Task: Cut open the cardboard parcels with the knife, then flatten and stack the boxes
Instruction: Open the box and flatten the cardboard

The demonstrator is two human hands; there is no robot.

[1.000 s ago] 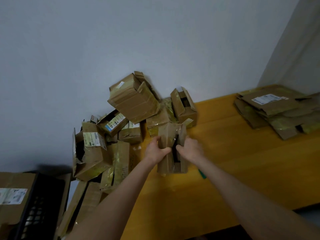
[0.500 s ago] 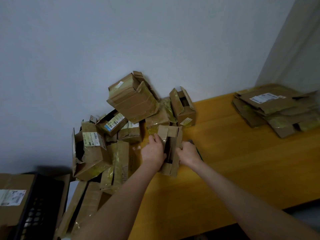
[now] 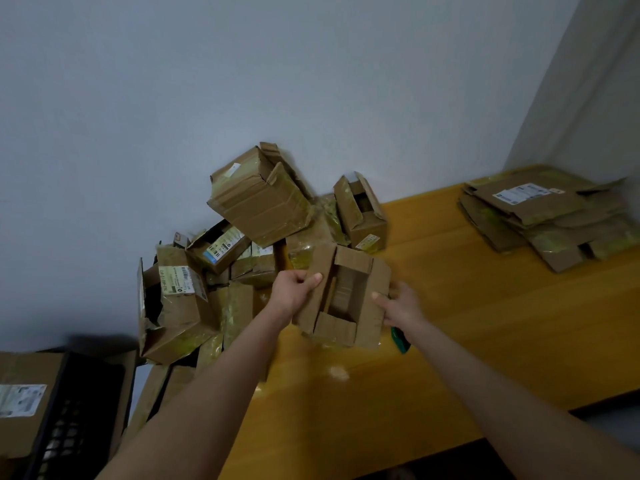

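Head view, taken from above and behind the forearms. Both hands hold one small brown cardboard box [image 3: 346, 296], opened, its flaps splayed outward and its empty inside turned up toward the viewer. The left hand [image 3: 294, 289] grips the left flap, thumb on the upper face and fingers curled underneath. The right hand [image 3: 401, 304] grips the right flap in the same way, thumb on top. The box sits low over the near-left part of the yellow wooden counter [image 3: 467, 341]; whether its lower edge touches the surface cannot be told.

Just beside the right wrist, on the counter, lies a green-handled knife [image 3: 400, 341]; only part of the green handle shows, and the blade is hidden.

Behind the held box, against the grey wall [image 3: 207, 81], a loose pile of brown cardboard parcels [image 3: 259, 206] leans at odd angles. Several carry white printed labels and yellowish tape, and some have open flaps. The pile spills off the counter's left end toward the floor.

At the far right of the counter, well apart from the hands, rests a low stack of flattened brown cardboard boxes [image 3: 540, 220], the top sheet bearing a white label.

At lower left stands a black plastic lattice crate [image 3: 79, 410], with a labelled cardboard carton [image 3: 20, 400] touching its left side.
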